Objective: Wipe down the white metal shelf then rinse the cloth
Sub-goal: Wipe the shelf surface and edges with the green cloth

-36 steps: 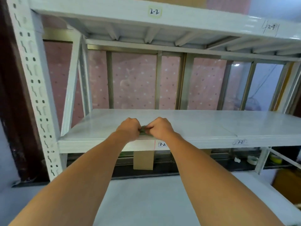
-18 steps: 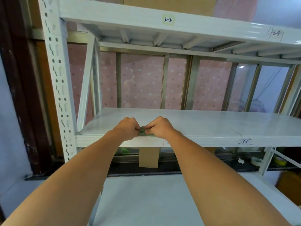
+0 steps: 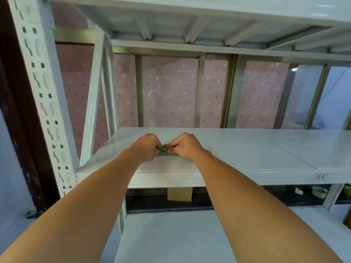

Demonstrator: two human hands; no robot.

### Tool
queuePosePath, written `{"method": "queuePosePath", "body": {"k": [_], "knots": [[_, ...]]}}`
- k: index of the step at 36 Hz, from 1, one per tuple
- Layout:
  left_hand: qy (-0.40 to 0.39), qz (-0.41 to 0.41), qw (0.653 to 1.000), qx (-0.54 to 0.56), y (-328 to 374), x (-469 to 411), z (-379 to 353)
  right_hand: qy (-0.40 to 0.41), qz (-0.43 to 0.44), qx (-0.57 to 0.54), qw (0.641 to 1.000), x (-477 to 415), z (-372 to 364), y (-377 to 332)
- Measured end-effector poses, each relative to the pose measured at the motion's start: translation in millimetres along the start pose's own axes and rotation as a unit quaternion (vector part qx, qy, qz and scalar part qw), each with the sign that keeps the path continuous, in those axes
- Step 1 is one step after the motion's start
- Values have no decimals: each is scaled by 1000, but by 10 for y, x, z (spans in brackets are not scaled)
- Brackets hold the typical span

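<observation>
The white metal shelf (image 3: 247, 149) runs across the middle of the head view, its front edge at about chest height. On its left part lies a small green cloth (image 3: 166, 151), mostly hidden between my fists. My left hand (image 3: 147, 148) grips the cloth's left end and my right hand (image 3: 185, 147) grips its right end. Both hands rest knuckles-up on the shelf surface, almost touching each other.
A perforated white upright (image 3: 40, 95) and a diagonal brace (image 3: 93, 103) stand at the left. Another shelf (image 3: 190, 12) hangs overhead and a lower one (image 3: 180, 240) sits below. A tape roll (image 3: 319, 191) and a cardboard piece (image 3: 179, 194) sit behind the lower level.
The view has come closer to the shelf and shifted right. Both hands stay clenched on the cloth and have slid slightly farther onto the shelf surface.
</observation>
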State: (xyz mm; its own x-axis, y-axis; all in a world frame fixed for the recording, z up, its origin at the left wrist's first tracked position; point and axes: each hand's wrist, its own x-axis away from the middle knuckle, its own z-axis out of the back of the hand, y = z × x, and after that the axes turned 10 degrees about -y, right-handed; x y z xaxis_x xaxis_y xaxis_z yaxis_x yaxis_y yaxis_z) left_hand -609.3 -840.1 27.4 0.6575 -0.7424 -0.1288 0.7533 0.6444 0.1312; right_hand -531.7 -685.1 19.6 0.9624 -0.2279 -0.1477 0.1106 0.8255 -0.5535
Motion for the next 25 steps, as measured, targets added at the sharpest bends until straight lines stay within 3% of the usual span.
{"method": "queuePosePath", "body": {"k": [14,25], "knots": [[-5,19,1000,14,-430,-1164,-83,-17,-9,7,1000,-1226,66,318],[-17,81,997,0,-659,-1915,-108,-22,6,8,1000,-2044,59,520]]}}
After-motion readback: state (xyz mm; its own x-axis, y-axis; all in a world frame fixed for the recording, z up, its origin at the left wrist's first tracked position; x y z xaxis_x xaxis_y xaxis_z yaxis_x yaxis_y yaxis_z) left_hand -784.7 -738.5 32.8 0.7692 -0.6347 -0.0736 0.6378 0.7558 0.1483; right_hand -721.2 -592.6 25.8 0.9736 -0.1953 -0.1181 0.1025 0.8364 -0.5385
